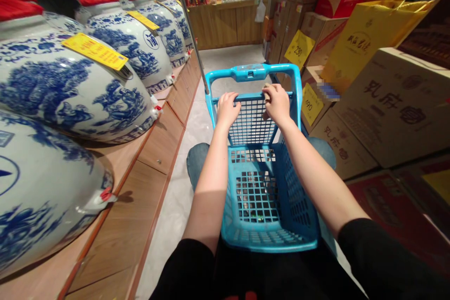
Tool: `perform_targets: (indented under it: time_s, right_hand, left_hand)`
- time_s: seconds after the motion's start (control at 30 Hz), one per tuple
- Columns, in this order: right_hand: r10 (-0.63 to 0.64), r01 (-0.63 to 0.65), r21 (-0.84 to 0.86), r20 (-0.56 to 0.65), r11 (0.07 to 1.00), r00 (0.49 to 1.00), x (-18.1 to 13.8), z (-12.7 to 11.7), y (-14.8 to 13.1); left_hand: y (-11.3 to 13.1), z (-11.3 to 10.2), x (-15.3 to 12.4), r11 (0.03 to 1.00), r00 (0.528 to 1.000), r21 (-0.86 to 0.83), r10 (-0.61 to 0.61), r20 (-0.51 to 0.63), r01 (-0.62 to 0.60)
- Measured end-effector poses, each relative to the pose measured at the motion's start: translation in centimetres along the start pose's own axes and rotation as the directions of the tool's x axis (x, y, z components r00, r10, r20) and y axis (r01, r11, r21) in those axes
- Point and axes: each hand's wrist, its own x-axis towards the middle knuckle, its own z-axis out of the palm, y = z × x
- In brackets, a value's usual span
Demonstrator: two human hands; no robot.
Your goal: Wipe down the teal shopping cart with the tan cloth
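Observation:
A blue plastic shopping basket (298, 239) with a grid bottom and sides stands between my knees. At its far side, my left hand (228, 108) is closed over the left end of the upper bar. My right hand (277, 104) is closed near the right end of the same bar, with a small brownish cloth-like piece (266, 115) pressed against the bar and grid. The far fingertips are partly hidden behind the bar. Beyond both hands rises the basket's blue handle (250, 72). A thin metal rod (193, 28) slants up from its left side.
Large blue-and-white porcelain jars (66, 89) with red cloth tops line a wooden shelf (116, 225) on the left. Stacked cartons (401, 108), a yellow bag (365, 37) and yellow price cards (312, 105) crowd the right. A goods-laden counter (225, 26) stands across the aisle floor (225, 58).

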Motion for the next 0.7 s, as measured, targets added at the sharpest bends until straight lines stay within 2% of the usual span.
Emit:
perform_targets:
  time_s: [0.13,0.37,0.43,0.57,0.7]
  right_hand:
    - [0.09,-0.096,-0.055,-0.102,0.994,0.991,0.2,0.1,1.3]
    - [-0.092,0.094,-0.028,0.045,0.995,0.995,-0.2,0.7,-0.6]
    - [-0.067,0.068,-0.041,0.028,0.997,0.997,-0.1,0.5,-0.3]
    - [0.065,-0.072,-0.076,-0.091,0.995,0.994,0.2,0.3,1.2]
    - [0.046,-0.047,-0.034,-0.04,0.998,0.998,0.2,0.3,1.2]
  left_hand:
    - [0.0,0.2,0.0,1.0,1.0,0.001,-0.01,-0.012,0.01]
    - [0.2,0.0,0.0,1.0,1.0,0.01,-0.011,0.001,0.011]
    - [0.2,0.0,0.1,1.0,1.0,0.011,-0.019,0.003,0.019]
    - [0.1,0.1,0.2,1.0,1.0,0.01,-0.02,0.005,0.019]
    - [0.0,0.1,0.3,1.0,1.0,-0.01,-0.011,0.006,0.011]
